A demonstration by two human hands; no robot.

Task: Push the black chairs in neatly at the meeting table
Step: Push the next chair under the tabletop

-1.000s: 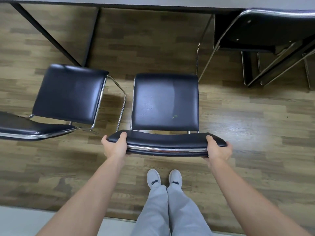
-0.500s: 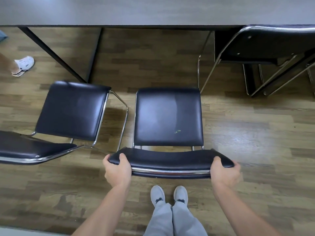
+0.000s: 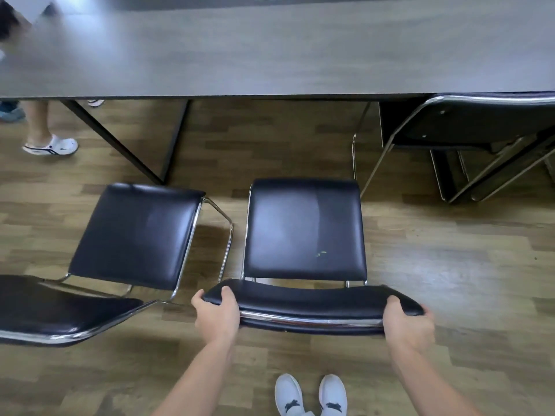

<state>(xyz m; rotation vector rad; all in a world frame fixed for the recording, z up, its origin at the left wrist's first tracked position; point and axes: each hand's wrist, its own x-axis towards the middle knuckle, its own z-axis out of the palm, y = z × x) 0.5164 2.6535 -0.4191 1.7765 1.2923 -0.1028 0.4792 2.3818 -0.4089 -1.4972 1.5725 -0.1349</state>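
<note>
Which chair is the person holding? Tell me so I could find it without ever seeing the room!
Find the long dark grey wooden meeting table; three black padded chairs with shiny metal frames stand on its near side. Pick the middle chair, pulled out on the wooden floor. Unlike the angled chair on its left and the tucked-in one, both hands, left and right, grip its backrest.

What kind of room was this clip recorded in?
Most likely an office meeting room: a long grey table on dark angled legs, matching black chrome-framed chairs drawn up along it, and wood-look flooring.
</note>
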